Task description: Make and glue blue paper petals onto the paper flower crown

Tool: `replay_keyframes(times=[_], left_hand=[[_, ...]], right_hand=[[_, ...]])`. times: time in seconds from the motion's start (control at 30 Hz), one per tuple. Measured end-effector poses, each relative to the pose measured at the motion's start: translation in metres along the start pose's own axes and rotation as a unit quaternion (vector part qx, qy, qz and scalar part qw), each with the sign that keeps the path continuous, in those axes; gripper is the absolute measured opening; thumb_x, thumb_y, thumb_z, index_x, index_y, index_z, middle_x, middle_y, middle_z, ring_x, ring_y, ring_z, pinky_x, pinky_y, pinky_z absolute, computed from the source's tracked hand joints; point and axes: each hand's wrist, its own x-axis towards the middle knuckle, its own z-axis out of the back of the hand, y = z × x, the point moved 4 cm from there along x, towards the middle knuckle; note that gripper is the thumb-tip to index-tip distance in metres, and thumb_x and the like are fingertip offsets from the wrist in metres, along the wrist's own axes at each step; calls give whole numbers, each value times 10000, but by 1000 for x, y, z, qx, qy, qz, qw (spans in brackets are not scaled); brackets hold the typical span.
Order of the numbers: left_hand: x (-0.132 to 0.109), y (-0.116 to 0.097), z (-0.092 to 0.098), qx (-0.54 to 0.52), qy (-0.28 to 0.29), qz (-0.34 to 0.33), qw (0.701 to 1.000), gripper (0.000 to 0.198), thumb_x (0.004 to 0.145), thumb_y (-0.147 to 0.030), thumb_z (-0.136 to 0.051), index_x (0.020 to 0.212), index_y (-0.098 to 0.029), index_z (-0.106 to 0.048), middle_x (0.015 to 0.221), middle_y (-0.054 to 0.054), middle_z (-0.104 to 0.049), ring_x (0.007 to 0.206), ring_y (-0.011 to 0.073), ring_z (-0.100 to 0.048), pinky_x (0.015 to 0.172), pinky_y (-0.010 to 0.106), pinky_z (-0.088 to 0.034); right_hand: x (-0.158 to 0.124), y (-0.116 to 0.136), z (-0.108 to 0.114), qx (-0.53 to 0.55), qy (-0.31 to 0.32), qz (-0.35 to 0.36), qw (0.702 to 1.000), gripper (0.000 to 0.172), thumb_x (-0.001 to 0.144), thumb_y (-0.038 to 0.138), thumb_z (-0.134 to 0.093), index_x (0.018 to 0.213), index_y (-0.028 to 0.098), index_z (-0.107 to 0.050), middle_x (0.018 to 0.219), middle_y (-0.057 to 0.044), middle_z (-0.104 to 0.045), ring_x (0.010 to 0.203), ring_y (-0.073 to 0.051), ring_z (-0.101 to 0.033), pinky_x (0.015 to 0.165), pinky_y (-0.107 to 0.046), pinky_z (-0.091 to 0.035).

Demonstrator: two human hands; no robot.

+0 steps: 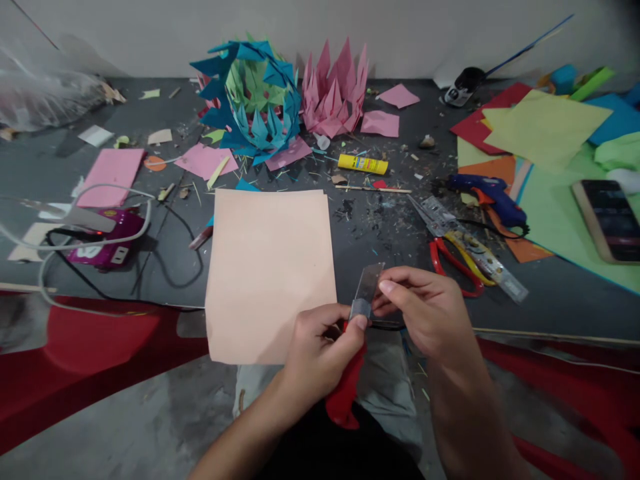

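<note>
A utility knife with a red handle has its wide grey blade extended and pointing up and away from me. My left hand is wrapped around it, with the thumb on the grey collar below the blade. At the blade's right side, the thumb and fingers of my right hand are pinched together against it. Left of the knife, a stack of peach paper sheets lies on the dark table, its near end jutting over the front edge. My left hand's knuckles overlap the stack's lower right corner.
Blue and pink folded-paper rings stand at the back. A glue stick, scissors, a metal ruler, a glue gun and a phone lie rightward. A purple power adapter with cables sits left.
</note>
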Motion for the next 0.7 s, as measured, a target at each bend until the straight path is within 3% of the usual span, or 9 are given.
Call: replay_keyframes(times=[0.27, 0.7], left_hand=[[0, 2, 0, -24, 15, 20, 999, 272, 796, -288, -493, 570, -137, -509, 483, -35, -420, 426, 49, -351, 390, 157, -278], [-1, 1, 2, 63, -3, -35, 997, 251, 802, -249, -500, 593, -129, -571, 470, -28, -457, 410, 52, -370, 382, 164, -278]], right_hand=[[-1, 3, 1, -30, 6, 12, 999, 71, 724, 242, -650, 690, 191, -686, 575, 14, -674, 468, -114, -634, 458, -183, -557], [4, 4, 3, -47, -18, 60, 997, 105, 766, 302, -637, 759, 207, -681, 625, 11, -658, 552, -122, -639, 493, -214, -565]])
